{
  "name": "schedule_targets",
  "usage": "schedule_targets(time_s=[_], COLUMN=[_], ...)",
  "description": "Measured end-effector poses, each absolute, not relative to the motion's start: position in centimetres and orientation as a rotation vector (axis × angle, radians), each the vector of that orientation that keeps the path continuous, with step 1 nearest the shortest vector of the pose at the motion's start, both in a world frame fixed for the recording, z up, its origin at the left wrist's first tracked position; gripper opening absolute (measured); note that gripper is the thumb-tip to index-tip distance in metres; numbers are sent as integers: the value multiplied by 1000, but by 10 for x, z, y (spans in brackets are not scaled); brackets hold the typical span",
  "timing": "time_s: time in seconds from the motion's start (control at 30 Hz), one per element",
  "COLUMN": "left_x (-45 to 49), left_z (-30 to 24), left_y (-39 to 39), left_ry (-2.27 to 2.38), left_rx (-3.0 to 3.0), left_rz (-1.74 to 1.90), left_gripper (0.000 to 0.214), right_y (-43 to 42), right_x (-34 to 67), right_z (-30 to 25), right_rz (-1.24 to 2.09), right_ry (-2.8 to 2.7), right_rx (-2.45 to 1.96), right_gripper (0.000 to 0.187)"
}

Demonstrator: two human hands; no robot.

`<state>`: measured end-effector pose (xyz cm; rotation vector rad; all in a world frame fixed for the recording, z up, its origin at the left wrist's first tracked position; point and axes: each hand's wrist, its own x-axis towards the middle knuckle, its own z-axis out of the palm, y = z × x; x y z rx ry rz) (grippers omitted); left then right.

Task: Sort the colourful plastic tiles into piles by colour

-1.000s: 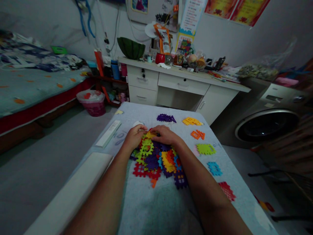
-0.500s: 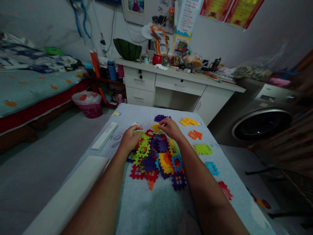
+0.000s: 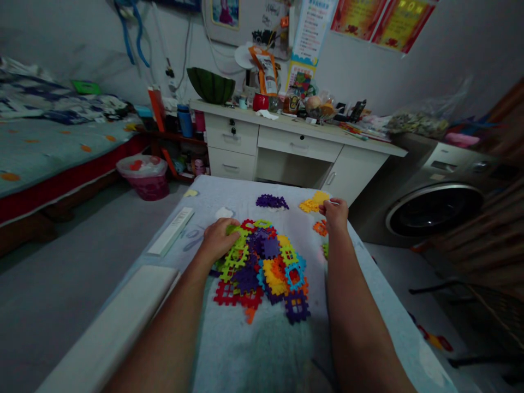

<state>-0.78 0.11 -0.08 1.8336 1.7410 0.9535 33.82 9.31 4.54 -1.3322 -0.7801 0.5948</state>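
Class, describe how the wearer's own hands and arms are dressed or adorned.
The left hand and right hand are ungloved. Both forearms are bare, with no sleeve in view. Neither wrist shows a watch or bracelet. Rings are too small to tell.

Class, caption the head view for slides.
Right hand holds a yellow interlocking tile at the yellow pile; left hand touches mixed tiles.

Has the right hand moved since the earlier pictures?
Yes. Against the white desk, the right hand has moved rightward: from the mixed pile of notched pieces, below the knee space, to the yellow pieces, below the right cabinet door.
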Motion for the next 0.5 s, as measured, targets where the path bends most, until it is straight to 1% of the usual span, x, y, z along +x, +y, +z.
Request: schedule_targets(time_s=[0.1, 0.27, 0.5], left_x=[-7, -6, -5], left_z=[0, 4, 8], left_y=[0, -2, -5], left_ry=[1732, 1742, 1739], left_rx=[1863, 1900, 1894], left_rz=[919, 874, 827], left_gripper=[29, 31, 33], right_y=[102, 126, 143], right_x=[353, 371, 377], right_z=[43, 40, 36], right_rz=[589, 709, 786], right_ry=[-676, -469, -393], right_rx=[-1388, -1550, -1696], right_gripper=[25, 24, 21])
